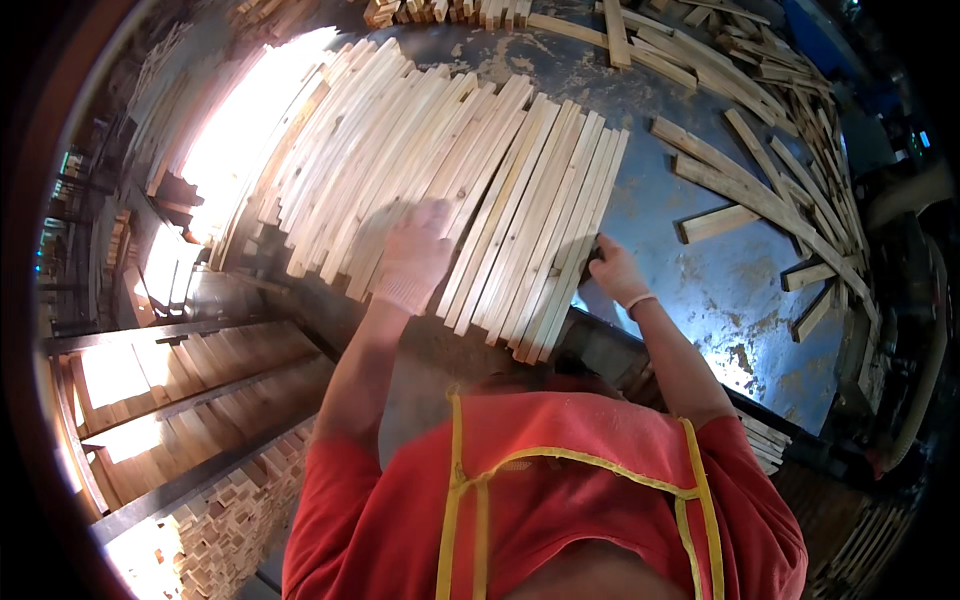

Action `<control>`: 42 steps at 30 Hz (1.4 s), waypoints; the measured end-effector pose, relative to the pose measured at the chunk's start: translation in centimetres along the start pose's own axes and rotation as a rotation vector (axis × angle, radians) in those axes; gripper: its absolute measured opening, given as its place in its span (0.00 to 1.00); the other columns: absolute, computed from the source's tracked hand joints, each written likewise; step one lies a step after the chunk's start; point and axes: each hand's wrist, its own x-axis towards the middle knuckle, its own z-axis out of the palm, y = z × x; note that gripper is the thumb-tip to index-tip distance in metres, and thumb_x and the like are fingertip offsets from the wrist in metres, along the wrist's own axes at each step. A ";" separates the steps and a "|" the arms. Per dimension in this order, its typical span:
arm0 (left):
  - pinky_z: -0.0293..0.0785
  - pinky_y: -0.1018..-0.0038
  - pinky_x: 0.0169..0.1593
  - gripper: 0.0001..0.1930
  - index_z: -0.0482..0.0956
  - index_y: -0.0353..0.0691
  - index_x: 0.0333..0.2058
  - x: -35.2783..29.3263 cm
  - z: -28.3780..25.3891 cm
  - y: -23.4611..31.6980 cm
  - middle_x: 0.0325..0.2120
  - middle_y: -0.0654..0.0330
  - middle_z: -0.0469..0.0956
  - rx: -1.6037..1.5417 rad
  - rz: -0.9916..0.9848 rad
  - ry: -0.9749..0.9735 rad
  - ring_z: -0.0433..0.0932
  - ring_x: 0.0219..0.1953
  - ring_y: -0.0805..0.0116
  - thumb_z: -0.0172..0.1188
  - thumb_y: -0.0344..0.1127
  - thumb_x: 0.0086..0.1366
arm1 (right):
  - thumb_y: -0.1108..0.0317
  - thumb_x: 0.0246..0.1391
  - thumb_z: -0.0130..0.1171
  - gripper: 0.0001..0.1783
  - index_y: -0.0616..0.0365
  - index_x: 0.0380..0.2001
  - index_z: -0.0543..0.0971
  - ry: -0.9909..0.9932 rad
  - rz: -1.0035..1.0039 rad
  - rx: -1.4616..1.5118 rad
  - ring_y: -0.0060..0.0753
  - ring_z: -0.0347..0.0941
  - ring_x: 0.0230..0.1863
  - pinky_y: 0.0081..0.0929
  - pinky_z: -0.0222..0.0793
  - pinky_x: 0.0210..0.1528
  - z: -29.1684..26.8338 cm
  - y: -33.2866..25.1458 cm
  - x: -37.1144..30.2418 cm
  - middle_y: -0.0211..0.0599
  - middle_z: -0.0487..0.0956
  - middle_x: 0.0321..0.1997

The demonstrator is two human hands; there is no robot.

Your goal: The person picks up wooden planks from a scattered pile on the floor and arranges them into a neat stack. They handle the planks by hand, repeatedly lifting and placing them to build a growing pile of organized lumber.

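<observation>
On the bench (pixel 700 290), light stiff wooden slats (pixel 480 190) are pressed flat by the spread left hand (pixel 412 255) and best gripped at the side edge, where the right hand (pixel 612 268) is curled.

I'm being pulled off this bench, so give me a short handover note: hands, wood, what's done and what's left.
Left hand: gloved, flat on the row of wooden slats, near their front ends.
Right hand: bare, gripping the row's right edge.
Slats: packed side by side on the blue metal table, front ends uneven and overhanging its edge.
Done: row gathered.
Left: loose slats lie scattered to the right; front ends not yet flush.
</observation>
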 end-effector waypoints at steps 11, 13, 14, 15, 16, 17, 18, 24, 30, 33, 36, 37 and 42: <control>0.81 0.58 0.46 0.20 0.82 0.40 0.51 -15.8 6.7 4.0 0.44 0.60 0.84 -1.630 -1.240 -0.146 0.83 0.44 0.61 0.64 0.52 0.73 | 0.66 0.57 0.69 0.45 0.68 0.74 0.63 0.112 -0.133 0.426 0.51 0.77 0.66 0.42 0.72 0.67 -0.9 10.1 6.2 0.56 0.76 0.69; 0.79 0.57 0.51 0.26 0.79 0.41 0.57 -15.7 9.3 4.5 0.51 0.57 0.83 -1.922 -1.288 0.044 0.82 0.49 0.58 0.64 0.55 0.73 | 0.59 0.53 0.73 0.48 0.63 0.73 0.65 0.212 -0.092 -0.334 0.59 0.72 0.70 0.47 0.69 0.71 -7.8 5.6 8.9 0.57 0.73 0.72; 0.78 0.57 0.54 0.29 0.77 0.42 0.61 -14.6 10.1 4.8 0.54 0.56 0.82 -2.066 -1.278 0.120 0.82 0.52 0.57 0.64 0.57 0.73 | 0.56 0.52 0.74 0.48 0.58 0.73 0.65 0.356 -0.179 -0.547 0.61 0.69 0.72 0.49 0.68 0.72 -10.2 6.9 11.0 0.55 0.72 0.72; 0.78 0.57 0.56 0.32 0.76 0.43 0.64 -13.4 10.5 5.0 0.57 0.54 0.82 -2.208 -1.259 0.197 0.81 0.54 0.56 0.64 0.58 0.72 | 0.54 0.51 0.74 0.49 0.54 0.73 0.65 0.503 -0.264 -0.761 0.62 0.67 0.73 0.50 0.66 0.73 -12.8 8.6 13.1 0.53 0.72 0.73; 0.77 0.56 0.58 0.32 0.75 0.42 0.65 -12.8 10.5 5.1 0.58 0.54 0.81 -2.149 -1.260 0.195 0.81 0.56 0.55 0.63 0.58 0.73 | 0.52 0.50 0.75 0.51 0.50 0.74 0.64 0.446 -0.158 -0.794 0.62 0.65 0.74 0.50 0.65 0.74 -15.2 9.1 14.8 0.51 0.71 0.73; 0.77 0.55 0.59 0.32 0.75 0.41 0.65 -12.9 10.1 5.2 0.59 0.53 0.81 -2.092 -1.262 0.199 0.80 0.58 0.54 0.63 0.58 0.73 | 0.49 0.50 0.76 0.52 0.47 0.75 0.63 0.385 -0.057 -0.827 0.61 0.64 0.75 0.50 0.64 0.74 -17.5 9.2 16.3 0.49 0.71 0.73; 0.76 0.54 0.60 0.32 0.74 0.41 0.65 -12.8 9.8 5.2 0.60 0.52 0.81 -2.033 -1.262 0.200 0.79 0.60 0.52 0.62 0.58 0.73 | 0.47 0.49 0.76 0.53 0.46 0.75 0.63 0.359 -0.039 -0.813 0.61 0.65 0.74 0.50 0.65 0.73 -19.0 9.8 17.1 0.48 0.71 0.73; 0.77 0.55 0.59 0.33 0.74 0.39 0.65 -15.0 9.7 3.5 0.57 0.54 0.82 -1.848 -1.291 0.064 0.81 0.56 0.54 0.63 0.59 0.73 | 0.36 0.46 0.76 0.55 0.48 0.72 0.66 0.039 0.012 -0.721 0.61 0.75 0.65 0.51 0.74 0.63 -23.6 9.5 20.6 0.53 0.76 0.66; 0.79 0.62 0.50 0.30 0.78 0.42 0.60 -13.1 8.6 4.9 0.49 0.58 0.84 -1.750 -1.280 0.119 0.83 0.48 0.61 0.63 0.61 0.72 | 0.42 0.52 0.71 0.47 0.58 0.68 0.68 0.204 0.184 -0.625 0.65 0.80 0.56 0.53 0.77 0.57 -22.0 16.8 11.9 0.60 0.81 0.55; 0.81 0.66 0.45 0.28 0.79 0.42 0.58 -13.4 8.5 4.8 0.45 0.59 0.85 -1.747 -1.276 0.042 0.84 0.44 0.64 0.62 0.60 0.74 | 0.43 0.53 0.71 0.47 0.60 0.68 0.68 0.220 0.265 -0.650 0.65 0.80 0.56 0.52 0.77 0.58 -22.9 19.5 8.0 0.62 0.82 0.52; 0.81 0.65 0.43 0.27 0.78 0.41 0.57 -14.8 9.7 2.7 0.44 0.58 0.84 -1.708 -1.245 -0.083 0.83 0.41 0.64 0.61 0.59 0.75 | 0.46 0.54 0.69 0.51 0.62 0.73 0.63 0.254 0.264 -0.379 0.68 0.78 0.59 0.51 0.75 0.59 -22.5 15.3 5.7 0.68 0.80 0.58; 0.81 0.65 0.42 0.26 0.78 0.41 0.56 -15.7 10.0 1.8 0.43 0.58 0.84 -1.673 -1.230 -0.121 0.83 0.40 0.64 0.60 0.59 0.75 | 0.46 0.54 0.69 0.51 0.62 0.74 0.62 0.253 0.249 -0.250 0.67 0.78 0.60 0.50 0.75 0.59 -21.1 13.1 5.1 0.69 0.79 0.59; 0.80 0.63 0.43 0.22 0.78 0.41 0.51 -16.0 7.9 -1.3 0.43 0.57 0.83 -1.783 -1.154 -0.072 0.81 0.39 0.64 0.61 0.56 0.76 | 0.42 0.67 0.59 0.37 0.63 0.66 0.73 0.082 0.217 1.080 0.47 0.83 0.49 0.43 0.77 0.51 -11.5 10.8 8.8 0.50 0.85 0.51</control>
